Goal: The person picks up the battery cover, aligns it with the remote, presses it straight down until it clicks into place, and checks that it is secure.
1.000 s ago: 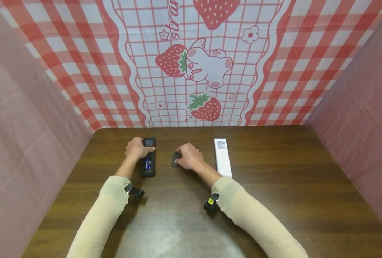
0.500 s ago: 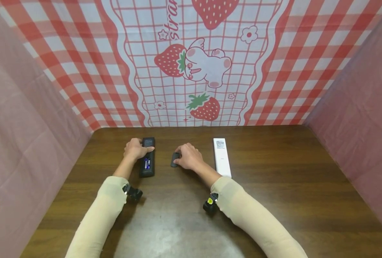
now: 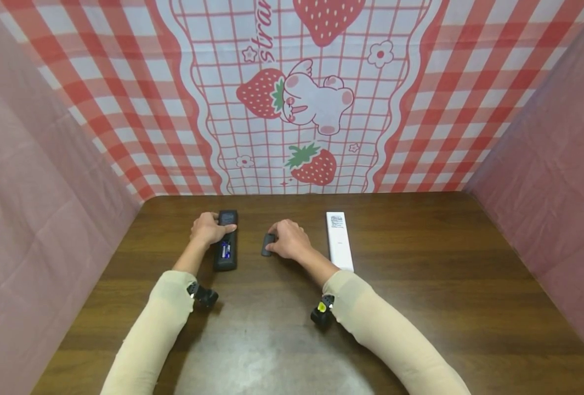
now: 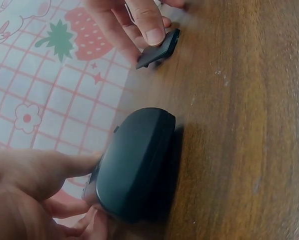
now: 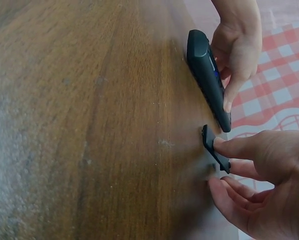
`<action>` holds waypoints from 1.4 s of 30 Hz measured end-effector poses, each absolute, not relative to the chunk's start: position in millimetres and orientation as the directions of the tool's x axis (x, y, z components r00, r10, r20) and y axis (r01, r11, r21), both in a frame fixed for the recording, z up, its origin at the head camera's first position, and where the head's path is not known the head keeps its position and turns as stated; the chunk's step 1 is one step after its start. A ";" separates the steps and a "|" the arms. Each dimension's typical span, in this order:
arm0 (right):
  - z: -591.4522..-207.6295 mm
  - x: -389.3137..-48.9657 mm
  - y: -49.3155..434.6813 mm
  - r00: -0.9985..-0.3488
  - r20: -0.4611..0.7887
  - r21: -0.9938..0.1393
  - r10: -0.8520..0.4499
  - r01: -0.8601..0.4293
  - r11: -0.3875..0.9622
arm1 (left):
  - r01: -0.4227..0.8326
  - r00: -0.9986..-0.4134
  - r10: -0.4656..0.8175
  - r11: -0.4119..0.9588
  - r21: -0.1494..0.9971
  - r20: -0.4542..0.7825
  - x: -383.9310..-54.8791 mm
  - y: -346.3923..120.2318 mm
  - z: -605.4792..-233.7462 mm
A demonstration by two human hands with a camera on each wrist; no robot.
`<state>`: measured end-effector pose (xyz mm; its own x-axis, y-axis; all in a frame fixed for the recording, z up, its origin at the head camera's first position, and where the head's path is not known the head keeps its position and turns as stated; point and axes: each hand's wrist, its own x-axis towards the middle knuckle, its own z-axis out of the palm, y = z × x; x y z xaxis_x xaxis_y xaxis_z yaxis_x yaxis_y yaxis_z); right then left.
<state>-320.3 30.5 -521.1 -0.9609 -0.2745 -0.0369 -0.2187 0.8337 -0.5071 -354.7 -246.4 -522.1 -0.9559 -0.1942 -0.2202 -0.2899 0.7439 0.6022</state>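
I judge from here that the dark battery cover (image 4: pixel 160 51) is light, stiff and slick; the right hand (image 3: pixel 289 240) pinches it, best near the edges. The black remote control (image 3: pixel 227 237), likely hard plastic, I'd hold across its width, where the left hand (image 3: pixel 207 227) grips. Blue batteries (image 3: pixel 226 250) show inside. Both are left of the white remote control (image 3: pixel 340 241).

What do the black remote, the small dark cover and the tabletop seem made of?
Black remote: likely hard plastic, satin; smooth rounded shell with a soft sheen.
Small dark cover: probably similar plastic, fairly matt; thin, with small tabs at its edge.
Tabletop: wood or wood-look laminate, semi-gloss; brown grain and a bright glare patch.
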 end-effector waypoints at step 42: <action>-522.7 -322.0 36.0 -0.964 0.044 -0.545 -0.262 -0.243 0.802 | -0.310 -0.950 -0.208 0.599 0.738 -0.231 -335.1 -232.7 -500.2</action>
